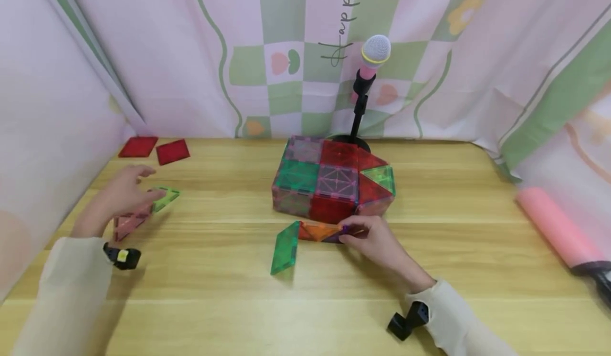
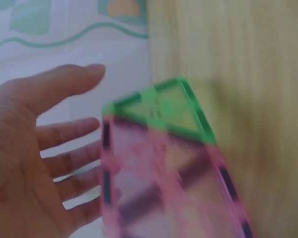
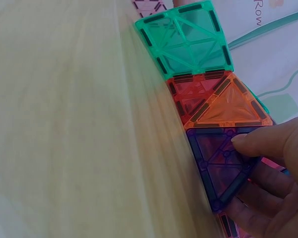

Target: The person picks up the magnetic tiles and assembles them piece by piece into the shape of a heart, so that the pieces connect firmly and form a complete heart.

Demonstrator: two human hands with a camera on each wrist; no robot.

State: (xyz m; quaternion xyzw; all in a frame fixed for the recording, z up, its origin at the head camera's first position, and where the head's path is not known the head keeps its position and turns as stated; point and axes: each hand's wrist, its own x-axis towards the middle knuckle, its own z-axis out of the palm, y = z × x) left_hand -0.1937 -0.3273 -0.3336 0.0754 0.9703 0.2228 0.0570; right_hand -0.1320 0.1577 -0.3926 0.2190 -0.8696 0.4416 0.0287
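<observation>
My right hand (image 1: pixel 379 242) pinches a purple triangular magnetic tile (image 3: pixel 213 171) with the thumb in front and fingers behind. Joined to it in a row are an orange triangle tile (image 3: pixel 231 110), a red tile (image 3: pixel 188 91) and, at an angle on the end, a green square tile (image 1: pixel 285 248). The row stands upright on the wooden table. At the left, my left hand (image 1: pixel 116 197) is spread beside a pink tile (image 2: pixel 164 173) that has a light green triangle tile (image 2: pixel 161 106) on its end. In the left wrist view its thumb is apart from these tiles and its fingertips come up to the pink edge.
Behind the row sits a box-like block of tiles (image 1: pixel 298 175) in red, green and pink, with a pointed right end. A microphone on a stand (image 1: pixel 359 112) is behind it. Two red tiles (image 1: pixel 173 152) lie at the back left, and a pink cylinder (image 1: pixel 558 226) at the right.
</observation>
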